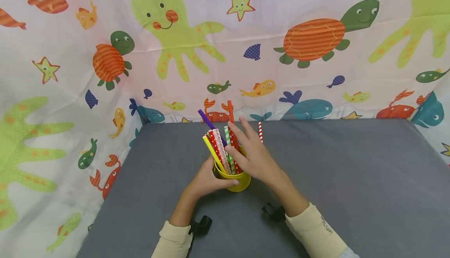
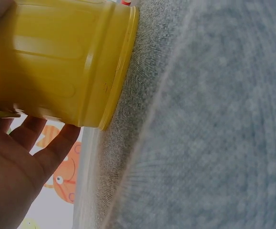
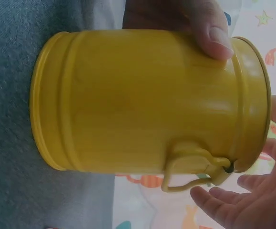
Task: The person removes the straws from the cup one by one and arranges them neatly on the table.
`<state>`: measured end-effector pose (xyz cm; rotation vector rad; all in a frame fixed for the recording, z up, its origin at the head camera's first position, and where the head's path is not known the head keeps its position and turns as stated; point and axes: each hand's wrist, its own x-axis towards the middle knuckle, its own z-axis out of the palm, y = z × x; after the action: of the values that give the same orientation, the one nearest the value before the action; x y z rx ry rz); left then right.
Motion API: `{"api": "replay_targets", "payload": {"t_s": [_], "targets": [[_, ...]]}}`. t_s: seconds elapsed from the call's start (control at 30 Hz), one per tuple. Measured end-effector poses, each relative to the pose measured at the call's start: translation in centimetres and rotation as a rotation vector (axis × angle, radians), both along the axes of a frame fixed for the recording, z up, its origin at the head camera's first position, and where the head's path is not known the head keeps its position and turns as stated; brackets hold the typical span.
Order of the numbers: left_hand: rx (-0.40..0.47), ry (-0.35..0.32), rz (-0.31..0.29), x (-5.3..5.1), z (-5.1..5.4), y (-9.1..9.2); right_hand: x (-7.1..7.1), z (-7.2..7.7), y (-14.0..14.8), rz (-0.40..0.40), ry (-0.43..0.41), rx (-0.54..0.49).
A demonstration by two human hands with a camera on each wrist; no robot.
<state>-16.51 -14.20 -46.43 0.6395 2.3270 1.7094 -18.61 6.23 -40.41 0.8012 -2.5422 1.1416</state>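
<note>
Sleeves (image 1: 316, 228) nearest; left hand (image 1: 206, 177) is gripping the cup (image 1: 243, 184), ideally bracing firmly; right hand (image 1: 256, 157) is hanging spread right of straws (image 1: 220, 150).

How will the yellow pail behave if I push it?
The yellow pail looks stiff, being evenly round. It may be slippery, given its smooth sheen. Pushed high, it could tip, since straws jut well above it.
</note>
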Motion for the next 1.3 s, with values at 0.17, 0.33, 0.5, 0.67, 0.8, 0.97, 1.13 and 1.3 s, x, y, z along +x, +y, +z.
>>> {"api": "replay_targets", "payload": {"t_s": [0.17,0.33,0.5,0.67,0.8,0.97,1.13,1.3], "targets": [[0.003,0.018,0.007,0.1,-0.1,0.0,0.2,0.5,0.4,-0.020,0.106,-0.089],[0.012,0.026,0.004,0.0,0.0,0.0,0.5,1.0,0.5,0.018,0.283,-0.181],[0.014,0.013,-0.005,-0.1,-0.1,-0.1,1.4,1.6,0.5,0.055,0.302,-0.220],[0.001,-0.015,0.010,0.2,0.4,0.0,2.3,2.1,0.1,0.107,0.177,-0.220],[0.005,-0.016,0.009,0.2,0.5,0.0,2.6,2.4,0.1,0.149,0.074,-0.177],[0.017,0.018,0.009,0.1,-0.2,-0.2,2.7,2.7,0.5,0.284,-0.035,-0.043],[0.007,0.043,0.022,0.2,-0.3,-0.2,2.6,2.7,0.9,0.393,-0.050,0.117],[0.000,0.045,0.034,0.2,-0.3,-0.3,2.6,2.8,1.0,0.447,-0.109,0.196]]}}
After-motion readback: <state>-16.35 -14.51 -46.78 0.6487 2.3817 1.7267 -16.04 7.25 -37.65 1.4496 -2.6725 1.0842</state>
